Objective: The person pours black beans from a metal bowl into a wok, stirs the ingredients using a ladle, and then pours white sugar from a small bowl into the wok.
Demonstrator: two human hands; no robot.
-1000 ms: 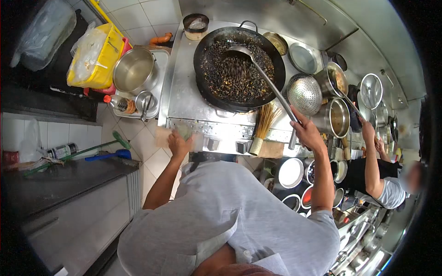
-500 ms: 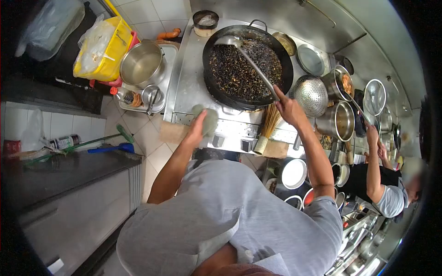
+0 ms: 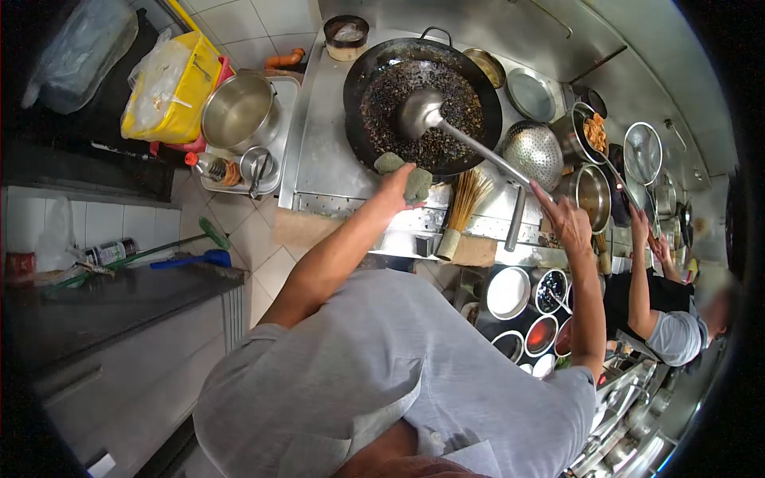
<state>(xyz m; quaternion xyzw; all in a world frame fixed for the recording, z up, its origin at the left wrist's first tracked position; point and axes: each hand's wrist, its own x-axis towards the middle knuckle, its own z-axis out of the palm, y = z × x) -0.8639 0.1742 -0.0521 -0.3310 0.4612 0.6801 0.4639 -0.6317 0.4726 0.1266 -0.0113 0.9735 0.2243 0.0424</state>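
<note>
A large black wok (image 3: 357, 131) stands on the steel stove, with a dark, grainy mix of small pieces (image 3: 390, 99) inside. My right hand (image 3: 570, 221) is closed round the end of a long-handled steel ladle (image 3: 421, 113), whose bowl is over the middle of the wok. My left hand (image 3: 398, 187) grips a folded grey-green cloth (image 3: 417, 185) against the wok's near rim. Whether the fingers also clasp the rim through the cloth is hidden. A bamboo wok brush (image 3: 460, 213) lies between my hands at the stove's front.
Right of the wok are a perforated strainer (image 3: 532, 155), a grey bowl (image 3: 531, 94) and steel pots (image 3: 586, 195). Seasoning containers (image 3: 508, 292) stand below. A co-worker (image 3: 669, 319) works at far right. A pot (image 3: 239, 111) and a yellow basket (image 3: 177, 99) sit left.
My left hand has moved right and up with the cloth to the wok's near rim. My right hand has drawn back right and down, bringing the ladle's bowl from the far left toward the middle.
</note>
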